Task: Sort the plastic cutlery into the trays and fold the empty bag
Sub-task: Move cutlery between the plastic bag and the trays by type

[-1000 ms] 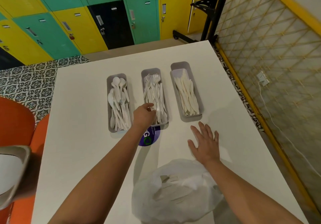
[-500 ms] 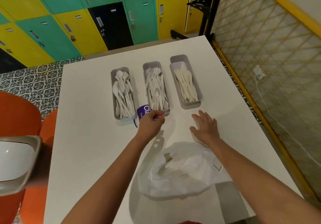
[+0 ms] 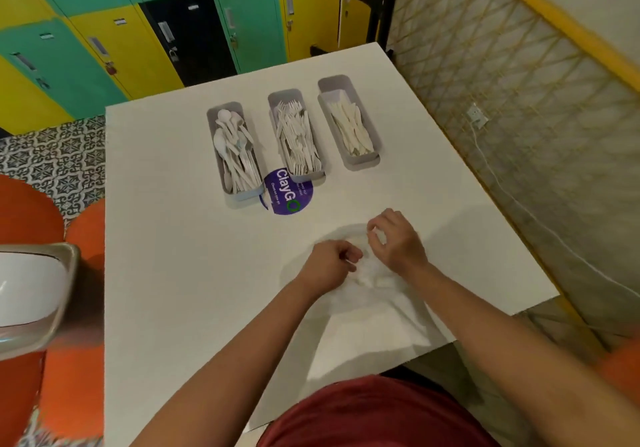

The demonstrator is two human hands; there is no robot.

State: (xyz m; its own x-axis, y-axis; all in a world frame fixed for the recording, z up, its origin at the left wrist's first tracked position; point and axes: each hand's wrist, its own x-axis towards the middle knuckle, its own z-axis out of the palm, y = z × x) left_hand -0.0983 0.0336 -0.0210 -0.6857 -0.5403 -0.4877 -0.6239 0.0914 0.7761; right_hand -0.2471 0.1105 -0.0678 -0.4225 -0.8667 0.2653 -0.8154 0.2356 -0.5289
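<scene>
Three grey trays stand side by side on the white table [image 3: 173,238]: the left tray [image 3: 242,197] holds white spoons, the middle tray [image 3: 275,100] holds forks, the right tray [image 3: 360,160] holds knives. A thin white plastic bag [image 3: 367,318] lies flat near the table's front edge. My left hand [image 3: 329,264] is closed on the bag's far end. My right hand [image 3: 398,242] pinches the same end beside it. Whether any cutlery is left inside the bag I cannot tell.
A round purple sticker [image 3: 287,193] sits on the table under the front of the middle tray. Orange seats [image 3: 52,377] and a white bin [image 3: 31,294] are at the left. A mesh fence [image 3: 502,82] runs along the right, lockers [image 3: 138,41] behind.
My left hand has come back from the fork tray to the bag. My right hand has lifted off the table and closed on the bag, which now lies flatter.
</scene>
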